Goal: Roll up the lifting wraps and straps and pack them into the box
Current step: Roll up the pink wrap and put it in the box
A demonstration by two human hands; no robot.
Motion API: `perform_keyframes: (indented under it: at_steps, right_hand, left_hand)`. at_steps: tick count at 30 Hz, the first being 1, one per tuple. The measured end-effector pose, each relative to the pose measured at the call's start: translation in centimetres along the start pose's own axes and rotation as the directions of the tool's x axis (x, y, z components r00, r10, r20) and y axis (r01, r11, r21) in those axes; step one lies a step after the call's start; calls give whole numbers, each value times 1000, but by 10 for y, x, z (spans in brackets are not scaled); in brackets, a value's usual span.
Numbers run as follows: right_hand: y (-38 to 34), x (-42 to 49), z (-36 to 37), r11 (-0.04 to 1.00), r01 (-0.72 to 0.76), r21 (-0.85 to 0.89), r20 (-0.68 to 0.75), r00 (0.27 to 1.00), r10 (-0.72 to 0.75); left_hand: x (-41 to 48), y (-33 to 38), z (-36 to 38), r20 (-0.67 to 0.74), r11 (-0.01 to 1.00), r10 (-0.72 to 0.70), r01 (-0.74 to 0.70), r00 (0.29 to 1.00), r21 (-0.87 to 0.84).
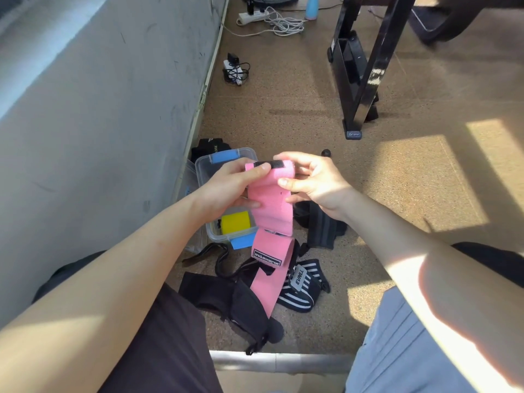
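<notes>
Head view: the pink wrap (270,199) is pinched at its top by left hand (226,185) and right hand (312,182), so rolling can be started. Its tail is left hanging beside the box (204,165).

One wide-angle view, worn on the person's head, faces forward and steeply down at the floor (283,123). It sits close: both forearms enter from the near corners, and the left hand (226,185) and right hand (317,185) meet on the pink wrap (272,211) at mid-frame. A grey wall (99,109) fills the left; a black stand (365,66) rises far right.
</notes>
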State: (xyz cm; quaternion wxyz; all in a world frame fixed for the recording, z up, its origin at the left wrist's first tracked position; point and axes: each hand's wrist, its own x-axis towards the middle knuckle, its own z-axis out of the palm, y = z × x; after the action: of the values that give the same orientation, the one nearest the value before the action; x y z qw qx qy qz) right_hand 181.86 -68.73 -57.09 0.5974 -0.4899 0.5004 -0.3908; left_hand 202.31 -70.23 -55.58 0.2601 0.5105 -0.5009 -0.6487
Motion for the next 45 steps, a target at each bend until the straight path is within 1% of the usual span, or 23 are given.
perform_keyframes:
  at_steps: [2, 5, 8, 12, 14, 16, 19, 21, 27, 30, 33, 35, 37, 40, 43, 45]
  right_hand:
    - [1, 0, 0, 1000, -20, -4, 11, 1000, 20]
    - [-1, 0, 0, 993, -114, 14, 38, 993, 113]
    - [-3, 0, 1, 980, -197, 11, 18, 980, 197]
    - [-4, -1, 2, 987, -154, -48, 15, 988, 155]
    - [-6, -2, 0, 992, -117, -56, 32, 992, 118]
    - [-6, -3, -1, 996, -80, -47, 48, 995, 82]
    - [-4, -2, -2, 997, -66, -30, 37, 997, 68]
    - [-4, -2, -3, 999, -38, -28, 30, 999, 39]
    - [-3, -2, -2, 1000, 0, -28, 36, 999, 1]
    - [-8, -3, -3, 998, -51, -28, 43, 998, 52]
    - [-14, -4, -2, 995, -98, -8, 70, 993, 98]
    - [-15, -4, -1, 997, -73, -29, 37, 997, 74]
    - [-16, -3, 0, 998, -40, -50, -7, 999, 39]
    - [-18, -3, -3, 1000, -1, -18, -6, 1000, 1]
    - [-19, -2, -7, 999, 4, 43, 2, 1000, -4]
    - [-20, -3, -8, 997, 21, 68, 17, 1000, -23]
  left_hand:
    - [0, 0, 0, -4, 1000, 5, -5, 1000, -4]
    - [1, 0, -1, 7, 999, 33, -33, 999, -34]
    - [0, -1, 0, 18, 995, 92, -91, 996, -27]
    - [-1, -3, -1, 13, 979, 201, -201, 980, 44]
    - [-1, -4, -3, 13, 969, 230, -231, 973, 85]
    - [0, -4, -3, 3, 977, 197, -197, 980, 84]
    - [1, -2, -5, 24, 998, 22, -23, 999, 56]
    - [1, -2, -5, 57, 997, -44, 40, 997, 58]
    - [1, -1, -3, 7, 997, 38, -38, 999, 71]
    - [2, -1, -2, -10, 995, 90, -89, 996, 51]
    - [1, 1, 0, -19, 983, 175, -174, 984, 53]
    - [1, 1, 0, -25, 973, 224, -222, 974, 67]
    - [-1, 2, 0, -20, 967, 243, -241, 970, 85]
    - [-3, 6, 0, -25, 971, 223, -220, 974, 97]
    - [-6, 11, 1, 16, 989, 124, -125, 992, 75]
    - [-6, 12, 0, 36, 991, 90, -93, 995, 95]
